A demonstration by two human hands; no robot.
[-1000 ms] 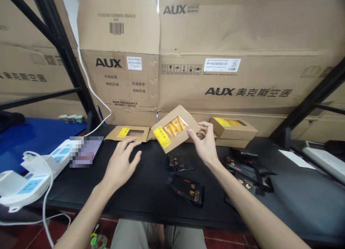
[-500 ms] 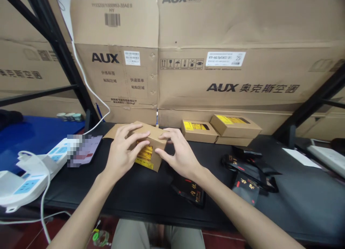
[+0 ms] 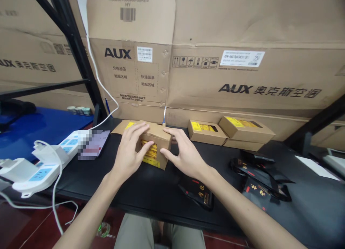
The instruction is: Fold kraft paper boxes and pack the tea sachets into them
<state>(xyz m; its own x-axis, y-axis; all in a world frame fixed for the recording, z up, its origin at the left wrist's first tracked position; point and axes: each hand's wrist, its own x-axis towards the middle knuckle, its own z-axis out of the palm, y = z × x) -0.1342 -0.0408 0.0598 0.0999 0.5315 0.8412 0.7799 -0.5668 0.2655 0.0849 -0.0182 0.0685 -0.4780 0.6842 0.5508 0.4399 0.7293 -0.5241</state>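
A small kraft box [image 3: 155,145] with a window showing yellow packets stands on its edge on the black table [image 3: 134,189]. My left hand [image 3: 131,153] grips its left side, fingers curled over the top. My right hand [image 3: 183,156] presses against its right end, thumb on the front. Behind the box lies a flat unfolded kraft box [image 3: 124,126]. A black sachet [image 3: 199,193] lies just under my right wrist.
Three more kraft boxes [image 3: 231,133] sit stacked at the back right. Several black sachets [image 3: 260,182] are piled to the right. A white power strip [image 3: 40,164] with cables lies at left. Large AUX cartons [image 3: 242,62] and black shelf posts [image 3: 78,51] stand behind.
A second ago my right hand alone held the box up, tilted; it was then brought down to the table and both hands closed round it. Since half a second ago little has moved.
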